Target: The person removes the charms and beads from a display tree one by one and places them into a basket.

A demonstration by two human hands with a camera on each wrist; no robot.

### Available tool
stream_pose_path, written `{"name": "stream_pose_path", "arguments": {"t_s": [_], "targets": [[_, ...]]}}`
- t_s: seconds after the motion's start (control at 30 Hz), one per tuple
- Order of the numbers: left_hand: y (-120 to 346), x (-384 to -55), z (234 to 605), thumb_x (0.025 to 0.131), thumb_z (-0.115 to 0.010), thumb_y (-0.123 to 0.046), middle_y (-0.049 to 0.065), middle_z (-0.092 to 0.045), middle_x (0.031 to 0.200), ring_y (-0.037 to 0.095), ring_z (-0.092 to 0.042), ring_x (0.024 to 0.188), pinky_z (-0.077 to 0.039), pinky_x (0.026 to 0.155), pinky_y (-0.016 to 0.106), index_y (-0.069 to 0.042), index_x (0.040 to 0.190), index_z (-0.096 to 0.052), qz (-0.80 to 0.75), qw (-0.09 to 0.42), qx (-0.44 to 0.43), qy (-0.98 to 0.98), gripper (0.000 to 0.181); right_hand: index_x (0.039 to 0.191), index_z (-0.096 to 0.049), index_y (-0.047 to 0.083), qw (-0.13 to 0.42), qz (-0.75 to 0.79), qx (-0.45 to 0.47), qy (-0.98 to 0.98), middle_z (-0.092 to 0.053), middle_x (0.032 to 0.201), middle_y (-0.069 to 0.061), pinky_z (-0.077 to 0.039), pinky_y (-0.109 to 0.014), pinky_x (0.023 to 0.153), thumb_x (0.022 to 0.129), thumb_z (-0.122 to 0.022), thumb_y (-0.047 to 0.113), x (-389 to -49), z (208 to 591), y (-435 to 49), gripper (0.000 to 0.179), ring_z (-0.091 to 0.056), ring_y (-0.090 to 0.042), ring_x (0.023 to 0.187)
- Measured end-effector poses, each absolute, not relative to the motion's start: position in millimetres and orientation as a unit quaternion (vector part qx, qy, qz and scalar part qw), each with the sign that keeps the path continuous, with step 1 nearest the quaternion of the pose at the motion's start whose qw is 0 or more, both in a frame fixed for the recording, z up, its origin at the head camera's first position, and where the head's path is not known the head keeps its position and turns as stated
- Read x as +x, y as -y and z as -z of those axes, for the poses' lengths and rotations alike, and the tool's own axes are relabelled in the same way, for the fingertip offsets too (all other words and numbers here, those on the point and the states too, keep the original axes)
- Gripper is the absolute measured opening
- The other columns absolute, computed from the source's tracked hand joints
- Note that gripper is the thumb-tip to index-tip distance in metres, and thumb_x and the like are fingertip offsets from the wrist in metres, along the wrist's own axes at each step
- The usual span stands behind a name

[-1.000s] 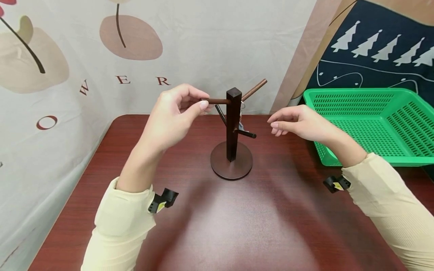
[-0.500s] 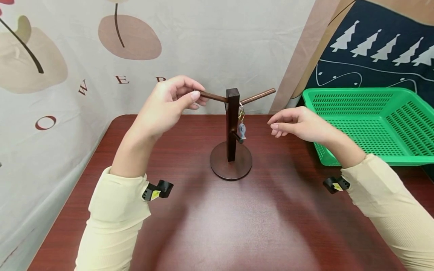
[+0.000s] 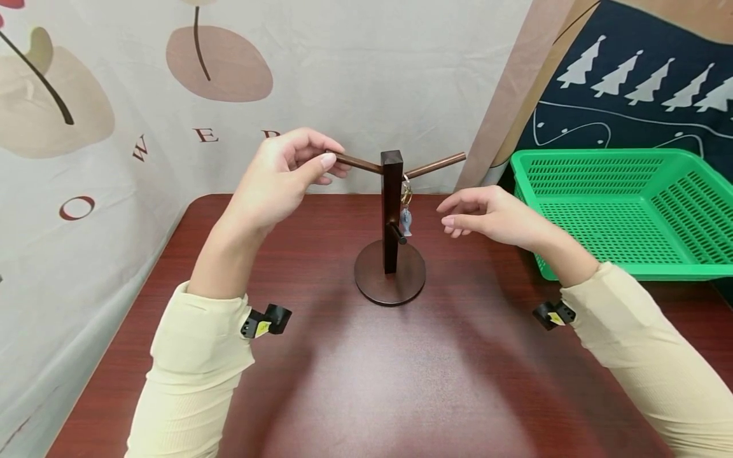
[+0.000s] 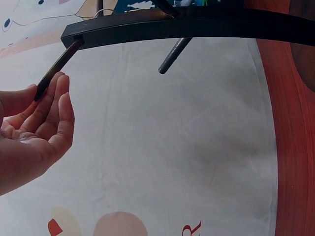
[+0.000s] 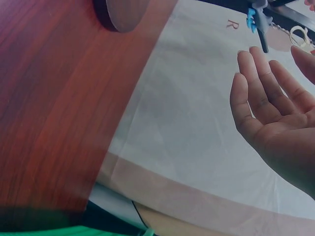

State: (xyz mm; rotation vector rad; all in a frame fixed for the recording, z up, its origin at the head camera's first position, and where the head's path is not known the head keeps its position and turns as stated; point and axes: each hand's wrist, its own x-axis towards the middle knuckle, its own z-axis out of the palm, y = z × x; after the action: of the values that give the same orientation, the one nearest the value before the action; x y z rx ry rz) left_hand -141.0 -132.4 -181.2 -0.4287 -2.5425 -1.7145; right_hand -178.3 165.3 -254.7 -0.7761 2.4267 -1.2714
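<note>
A dark wooden peg stand (image 3: 390,210) with a round base (image 3: 372,287) stands upright on the table. My left hand (image 3: 280,181) pinches the tip of its upper left peg (image 3: 362,164) between thumb and fingers. A keychain (image 3: 406,219) with a gold ring and a small blue fish-shaped charm hangs from the upper right peg (image 3: 435,165), close to the post. My right hand (image 3: 495,216) hovers right of the charm with loosely bent fingers and holds nothing. In the right wrist view its fingertips lie just below the blue charm (image 5: 251,19).
A green plastic basket (image 3: 607,277) sits at the right rear of the table. The reddish-brown table (image 3: 298,381) meets a printed cloth backdrop (image 3: 366,70) behind the stand. A short lower peg (image 3: 399,235) points forward from the post.
My left hand moved left and slightly up with the peg, turning the stand so the keychain came into view. My right hand has just shifted left toward it.
</note>
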Motion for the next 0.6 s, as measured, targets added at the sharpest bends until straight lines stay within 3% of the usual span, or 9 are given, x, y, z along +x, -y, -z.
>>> {"name": "stream_pose_path", "arguments": {"t_s": [0.6], "targets": [[131.8, -141.7, 183.6, 0.092, -0.053, -0.005, 0.011, -0.067, 0.089, 0.016, -0.063, 0.086, -0.047, 0.076, 0.028, 0.001, 0.102, -0.062, 0.562, 0.043, -0.151, 0.812, 0.015, 0.119, -0.055, 0.003, 0.152, 0.444, -0.295, -0.832, -0.066, 0.085, -0.013, -0.051, -0.035, 0.071, 0.087, -0.063, 0.014, -182.6, 264.2, -135.6, 0.035, -0.063, -0.024, 0.074]]}}
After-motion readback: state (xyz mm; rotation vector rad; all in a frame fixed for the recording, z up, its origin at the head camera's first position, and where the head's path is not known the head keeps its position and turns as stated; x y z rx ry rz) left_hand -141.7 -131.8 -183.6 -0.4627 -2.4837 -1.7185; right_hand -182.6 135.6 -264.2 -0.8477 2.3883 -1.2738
